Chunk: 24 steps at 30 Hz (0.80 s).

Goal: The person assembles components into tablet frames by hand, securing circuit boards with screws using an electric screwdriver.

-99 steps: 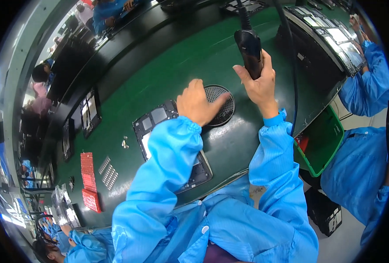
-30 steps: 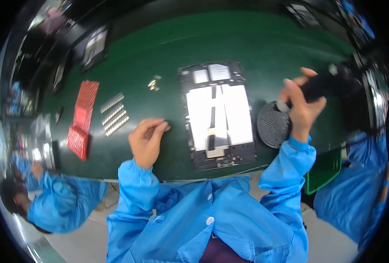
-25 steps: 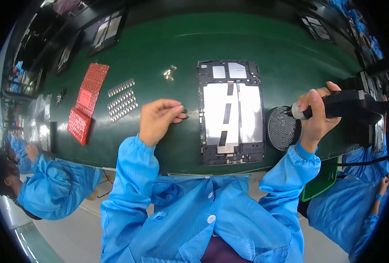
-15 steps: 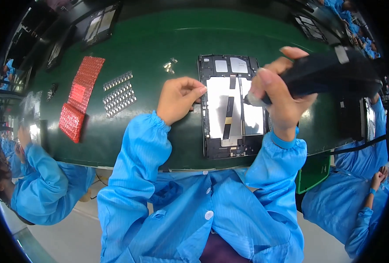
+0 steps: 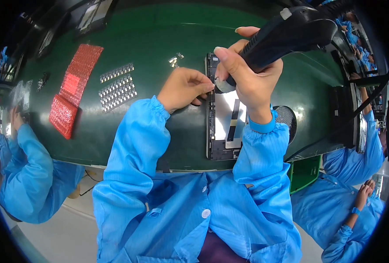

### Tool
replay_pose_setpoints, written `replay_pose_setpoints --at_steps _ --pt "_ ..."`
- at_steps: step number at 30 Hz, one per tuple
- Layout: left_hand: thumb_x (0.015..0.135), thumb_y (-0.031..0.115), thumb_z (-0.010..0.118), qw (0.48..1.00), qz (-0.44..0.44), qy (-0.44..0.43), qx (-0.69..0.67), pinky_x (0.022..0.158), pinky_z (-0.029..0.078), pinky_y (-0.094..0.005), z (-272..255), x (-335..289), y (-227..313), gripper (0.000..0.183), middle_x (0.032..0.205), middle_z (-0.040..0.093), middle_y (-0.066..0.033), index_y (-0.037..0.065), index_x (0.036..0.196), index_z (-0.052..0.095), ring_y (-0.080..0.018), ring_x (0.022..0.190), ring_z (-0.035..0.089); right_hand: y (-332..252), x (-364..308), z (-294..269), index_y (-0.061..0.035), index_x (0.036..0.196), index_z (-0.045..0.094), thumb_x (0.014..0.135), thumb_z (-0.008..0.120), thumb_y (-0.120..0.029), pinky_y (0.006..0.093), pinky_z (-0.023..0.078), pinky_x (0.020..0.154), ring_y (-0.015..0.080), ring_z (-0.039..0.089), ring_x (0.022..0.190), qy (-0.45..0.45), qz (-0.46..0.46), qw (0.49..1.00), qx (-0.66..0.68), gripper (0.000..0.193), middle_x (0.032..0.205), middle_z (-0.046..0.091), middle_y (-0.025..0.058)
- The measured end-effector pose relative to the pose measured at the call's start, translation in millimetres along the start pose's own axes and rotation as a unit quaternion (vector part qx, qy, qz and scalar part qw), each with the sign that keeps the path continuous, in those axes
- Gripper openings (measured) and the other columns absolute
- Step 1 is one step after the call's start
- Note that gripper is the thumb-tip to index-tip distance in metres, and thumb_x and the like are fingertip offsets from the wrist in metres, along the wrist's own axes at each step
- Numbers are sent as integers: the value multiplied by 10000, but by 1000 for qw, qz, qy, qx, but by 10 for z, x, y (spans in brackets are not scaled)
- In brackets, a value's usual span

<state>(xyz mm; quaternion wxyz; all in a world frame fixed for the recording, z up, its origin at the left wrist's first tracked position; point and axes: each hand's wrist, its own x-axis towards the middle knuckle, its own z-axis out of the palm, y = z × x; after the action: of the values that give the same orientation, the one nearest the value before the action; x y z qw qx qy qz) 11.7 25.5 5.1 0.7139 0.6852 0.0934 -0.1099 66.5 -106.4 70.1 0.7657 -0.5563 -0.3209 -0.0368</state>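
Observation:
An opened tablet (image 5: 223, 118) with a black frame and silvery inner panels lies in front of me. My right hand (image 5: 253, 85) grips a black hand-held tool (image 5: 286, 37) with a thick body and narrowing nose. The tool slants down to the left, its nose over the tablet's upper left part, hiding much of that area. My left hand (image 5: 183, 90) is closed in a pinch at the tablet's left edge, close to the nose. Whatever sits between its thumb and forefinger is too small to make out. A dark flat cable (image 5: 234, 120) runs along the silvery panel.
Left on the green table lie red bubble wrap (image 5: 78, 76) and rows of small metallic parts (image 5: 117, 92). Loose metal pieces (image 5: 175, 60) lie beyond my left hand. A round black mesh holder (image 5: 285, 120) stands right of my wrist. Co-workers in blue sit at both sides.
My right hand has swung the tool left and inward, from above the tablet's right side to its left edge. My left hand has moved slightly right, onto that edge.

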Motion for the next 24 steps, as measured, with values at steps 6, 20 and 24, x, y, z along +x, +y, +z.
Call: replay_pose_setpoints --at_steps 6,20,24 --pt "782 58 679 999 -20 32 6 506 515 -239 0 10 51 182 773 648 -94 -39 914 600 -141 657 637 75 13 -7 69 1083 469 762 670 71 262 466 496 135 568 499 -39 -4 998 -52 379 626 591 84" --pt "765 38 678 999 -39 32 -5 504 515 -244 -4 66 54 178 768 651 -100 -37 896 585 -147 654 648 179 31 11 29 983 544 709 751 17 205 439 490 74 568 513 -2 20 1000 -15 344 617 617 28" --pt "762 33 675 998 -42 35 -20 501 517 -247 -31 44 50 175 763 644 -98 -37 891 580 -150 660 652 177 -9 46 31 924 567 697 761 0 199 441 516 65 557 527 5 25 999 -47 300 603 605 22"
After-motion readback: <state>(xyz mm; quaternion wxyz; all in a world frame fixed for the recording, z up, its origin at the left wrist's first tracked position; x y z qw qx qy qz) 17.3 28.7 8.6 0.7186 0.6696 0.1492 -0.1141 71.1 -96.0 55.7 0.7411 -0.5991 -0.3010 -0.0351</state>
